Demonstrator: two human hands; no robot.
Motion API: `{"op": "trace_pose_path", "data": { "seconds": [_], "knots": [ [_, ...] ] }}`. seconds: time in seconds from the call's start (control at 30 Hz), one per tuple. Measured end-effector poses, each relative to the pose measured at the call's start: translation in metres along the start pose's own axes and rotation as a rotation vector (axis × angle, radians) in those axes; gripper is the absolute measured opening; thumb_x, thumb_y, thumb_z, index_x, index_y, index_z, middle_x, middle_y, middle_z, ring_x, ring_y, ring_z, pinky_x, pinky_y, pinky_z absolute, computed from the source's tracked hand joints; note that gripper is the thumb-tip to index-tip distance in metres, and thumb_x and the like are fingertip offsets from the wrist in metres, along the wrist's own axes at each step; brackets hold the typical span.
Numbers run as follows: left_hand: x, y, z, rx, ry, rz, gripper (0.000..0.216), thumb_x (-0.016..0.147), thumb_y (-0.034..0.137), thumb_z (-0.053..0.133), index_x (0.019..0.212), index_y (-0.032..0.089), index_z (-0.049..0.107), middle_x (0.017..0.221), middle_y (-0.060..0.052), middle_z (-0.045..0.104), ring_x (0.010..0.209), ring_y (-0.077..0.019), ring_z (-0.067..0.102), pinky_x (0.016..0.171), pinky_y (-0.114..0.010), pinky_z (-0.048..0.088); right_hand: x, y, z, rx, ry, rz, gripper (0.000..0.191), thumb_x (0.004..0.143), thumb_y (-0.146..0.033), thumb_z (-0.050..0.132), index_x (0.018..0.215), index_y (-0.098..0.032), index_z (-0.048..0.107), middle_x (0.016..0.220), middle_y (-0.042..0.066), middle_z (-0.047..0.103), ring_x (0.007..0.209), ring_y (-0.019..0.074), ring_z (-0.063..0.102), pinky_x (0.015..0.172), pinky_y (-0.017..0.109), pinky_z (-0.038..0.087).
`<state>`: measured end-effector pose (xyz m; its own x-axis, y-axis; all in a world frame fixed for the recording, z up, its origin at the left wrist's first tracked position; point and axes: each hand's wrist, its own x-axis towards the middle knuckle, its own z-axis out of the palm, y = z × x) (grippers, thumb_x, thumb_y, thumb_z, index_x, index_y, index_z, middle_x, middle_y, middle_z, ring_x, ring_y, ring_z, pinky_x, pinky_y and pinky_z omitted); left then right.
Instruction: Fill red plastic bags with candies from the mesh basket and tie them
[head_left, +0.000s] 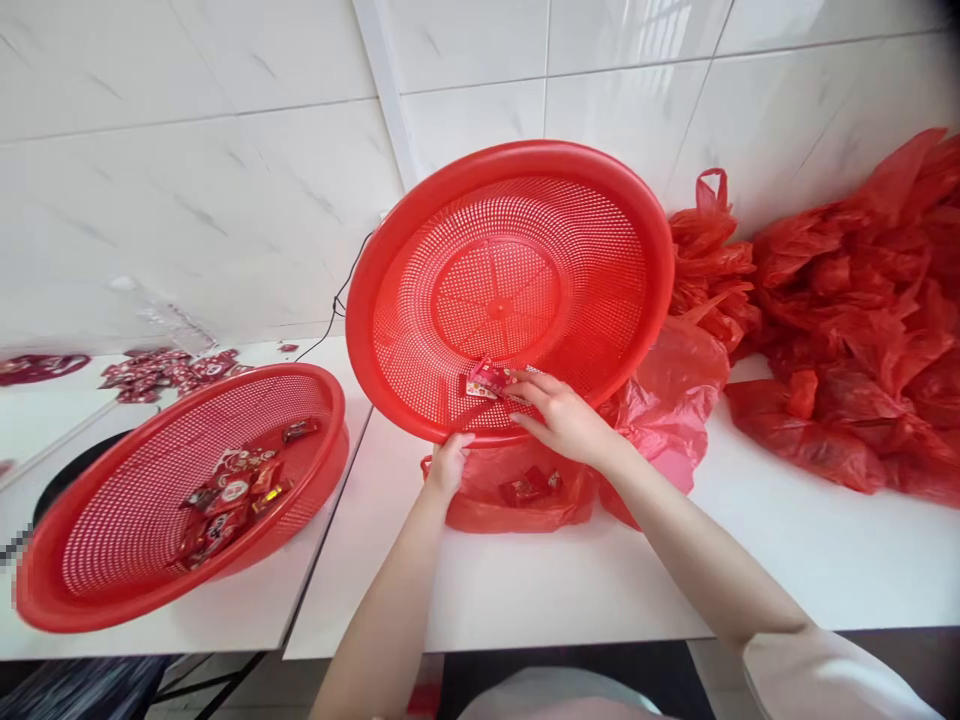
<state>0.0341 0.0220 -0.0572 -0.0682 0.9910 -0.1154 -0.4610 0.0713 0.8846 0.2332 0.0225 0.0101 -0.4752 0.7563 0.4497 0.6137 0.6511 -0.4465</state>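
A large round red mesh basket [510,160] is tilted, its open side facing me. My left hand [451,463] is closed on its lower rim, close to the edge of a red plastic bag [480,505] below. My right hand [561,412] reaches inside over the low wall, fingers and thumb apart, fingertips touching a few small red and patterned packets [487,381]. Whether it grips one cannot be made out. Several dark red packets [529,486] show through the bag under the rim.
To the left, a second red basket [97,590] leans with several wrapped packets [229,500] inside. More packets [161,372] lie behind it. Filled red bags [862,340] are heaped at right, beside a loose pink-red bag [667,400]. A black cable [330,325] runs near the tiled wall.
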Motion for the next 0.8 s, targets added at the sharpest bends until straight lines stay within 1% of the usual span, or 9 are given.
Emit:
{"op": "trace_pose_path", "data": {
  "seconds": [0.07,0.1,0.17,0.27,0.43,0.53,0.6,0.7,0.8],
  "knots": [
    [-0.001,-0.004,-0.001,-0.009,-0.049,-0.008,0.024,0.054,0.025,0.066,0.078,0.021,0.066,0.076,-0.001,0.072,0.091,-0.0288,0.069,0.08,-0.041,0.053,0.0,0.003,0.005,-0.077,0.066,0.063,0.055,0.094,-0.039,0.053,0.143,-0.02,0.042,0.153,0.015,0.036,0.139,0.032,0.036,0.107,0.054,0.038],
    [-0.002,-0.007,-0.002,-0.005,-0.068,-0.001,0.02,0.055,0.025,0.066,0.075,0.022,0.065,0.075,-0.001,0.071,0.09,-0.0285,0.069,0.079,-0.041,0.053,0.001,0.004,0.007,-0.096,0.055,0.074,0.062,0.093,-0.042,0.055,0.148,-0.02,0.036,0.155,0.015,0.033,0.142,0.0333,0.031,0.109,0.057,0.035],
    [-0.002,-0.012,-0.003,0.012,-0.085,0.025,0.012,0.058,0.024,0.065,0.069,0.024,0.064,0.07,0.001,0.069,0.086,-0.0277,0.069,0.077,-0.041,0.054,0.001,0.005,0.01,-0.095,-0.003,0.066,0.069,0.091,-0.042,0.057,0.151,-0.021,0.029,0.151,0.015,0.041,0.14,0.0335,0.035,0.11,0.058,0.032],
    [-0.001,-0.016,-0.005,0.025,-0.082,0.053,0.007,0.06,0.025,0.065,0.066,0.026,0.064,0.065,0.002,0.068,0.083,-0.0275,0.069,0.073,-0.041,0.054,0.001,0.004,0.011,-0.031,-0.061,0.047,0.063,0.091,-0.036,0.058,0.148,-0.02,0.035,0.134,0.016,0.057,0.125,0.0299,0.052,0.104,0.052,0.04],
    [0.003,-0.011,-0.003,-0.032,-0.022,0.062,0.021,0.056,0.023,0.065,0.077,0.025,0.068,0.078,0.0,0.072,0.091,-0.0287,0.069,0.076,-0.041,0.054,0.001,0.0,0.009,0.137,-0.106,0.069,0.04,0.096,-0.028,0.049,0.135,-0.019,0.05,0.12,0.013,0.066,0.106,0.0234,0.064,0.092,0.038,0.048],
    [0.003,-0.007,-0.001,-0.061,0.01,0.06,0.03,0.055,0.023,0.066,0.085,0.022,0.07,0.088,-0.003,0.074,0.093,-0.0282,0.068,0.08,-0.04,0.053,0.002,0.001,0.009,0.242,-0.04,0.157,0.034,0.099,-0.028,0.04,0.128,-0.017,0.055,0.108,0.011,0.069,0.093,0.0199,0.067,0.086,0.033,0.049],
    [0.003,-0.005,0.0,-0.075,0.031,0.072,0.03,0.053,0.022,0.067,0.083,0.021,0.07,0.087,-0.003,0.074,0.091,-0.0266,0.069,0.081,-0.038,0.053,0.004,0.004,0.01,0.324,0.031,0.218,0.034,0.1,-0.03,0.037,0.122,-0.016,0.058,0.1,0.008,0.07,0.088,0.0185,0.066,0.083,0.032,0.048],
    [0.003,-0.004,0.0,-0.083,0.043,0.093,0.028,0.052,0.021,0.066,0.08,0.021,0.068,0.083,-0.002,0.073,0.087,-0.0252,0.069,0.079,-0.037,0.053,0.007,0.012,0.012,0.497,0.108,0.274,0.032,0.098,-0.036,0.04,0.107,-0.017,0.064,0.093,0.005,0.069,0.085,0.017,0.062,0.081,0.03,0.047],
    [0.004,-0.005,-0.001,-0.056,0.053,0.124,0.022,0.053,0.023,0.064,0.075,0.021,0.068,0.081,-0.003,0.072,0.085,-0.0256,0.069,0.076,-0.038,0.053,0.009,0.016,0.012,0.722,0.145,0.351,0.033,0.092,-0.045,0.049,0.099,-0.017,0.064,0.084,0.003,0.065,0.075,0.0144,0.058,0.072,0.027,0.046]
  ]
}}
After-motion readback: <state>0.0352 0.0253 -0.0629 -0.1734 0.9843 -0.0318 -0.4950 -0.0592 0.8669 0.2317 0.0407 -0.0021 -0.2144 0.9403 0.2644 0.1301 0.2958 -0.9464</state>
